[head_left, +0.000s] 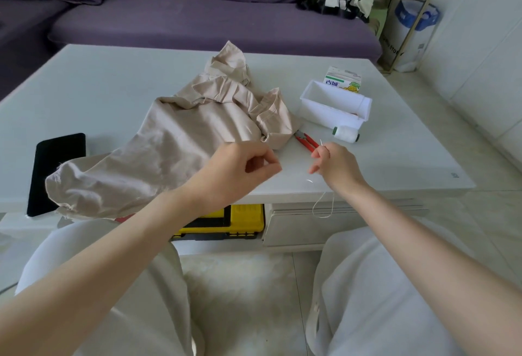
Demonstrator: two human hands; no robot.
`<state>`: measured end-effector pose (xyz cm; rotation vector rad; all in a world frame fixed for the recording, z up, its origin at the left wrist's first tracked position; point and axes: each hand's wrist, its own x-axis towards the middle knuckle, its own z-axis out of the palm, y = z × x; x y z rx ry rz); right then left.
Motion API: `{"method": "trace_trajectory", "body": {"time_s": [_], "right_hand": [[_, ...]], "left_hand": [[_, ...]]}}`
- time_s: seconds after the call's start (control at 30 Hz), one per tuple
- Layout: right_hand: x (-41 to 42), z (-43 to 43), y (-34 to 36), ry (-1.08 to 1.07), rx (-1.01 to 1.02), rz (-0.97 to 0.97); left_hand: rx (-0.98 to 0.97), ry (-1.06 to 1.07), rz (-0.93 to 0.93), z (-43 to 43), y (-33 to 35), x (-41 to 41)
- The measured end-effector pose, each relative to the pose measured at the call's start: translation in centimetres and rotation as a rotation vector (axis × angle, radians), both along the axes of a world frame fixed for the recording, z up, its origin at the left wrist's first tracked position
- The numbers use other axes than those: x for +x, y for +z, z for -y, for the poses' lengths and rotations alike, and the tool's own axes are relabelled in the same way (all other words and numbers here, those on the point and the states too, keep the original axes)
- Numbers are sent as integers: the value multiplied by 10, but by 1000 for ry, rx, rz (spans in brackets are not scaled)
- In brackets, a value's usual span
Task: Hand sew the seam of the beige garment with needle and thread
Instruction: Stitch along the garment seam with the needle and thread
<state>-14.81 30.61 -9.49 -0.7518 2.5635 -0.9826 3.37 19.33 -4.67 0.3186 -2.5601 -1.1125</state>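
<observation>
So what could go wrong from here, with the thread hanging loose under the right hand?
1. The thread loops loose below the right hand, past the table edge; it could tangle or knot.
2. The red snips lie just beyond that hand; a pull might snag them.
3. The beige garment reaches the near edge and may slide off.

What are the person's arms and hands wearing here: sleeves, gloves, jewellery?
Nothing visible. The left hand and right hand have no gloves, rings, watch or bracelet, and no sleeve shows anywhere up to the frame edge.
</observation>
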Motion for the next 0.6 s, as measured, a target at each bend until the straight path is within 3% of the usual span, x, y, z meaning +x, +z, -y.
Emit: {"method": "trace_trajectory", "body": {"time_s": [0.1, 0.2, 0.3, 0.6], "right_hand": [[21, 7, 9, 71, -131, 43], [47, 16, 16, 191, -303, 259], [63, 19, 22, 273, -297, 405], [35, 13, 8, 23, -257, 49]], "left_hand": [[-24, 13, 46, -1, -5, -5], [-66, 47, 77, 3, -10, -11], [-65, 68, 76, 5, -13, -15], [-225, 117, 25, 21, -25, -12]]}}
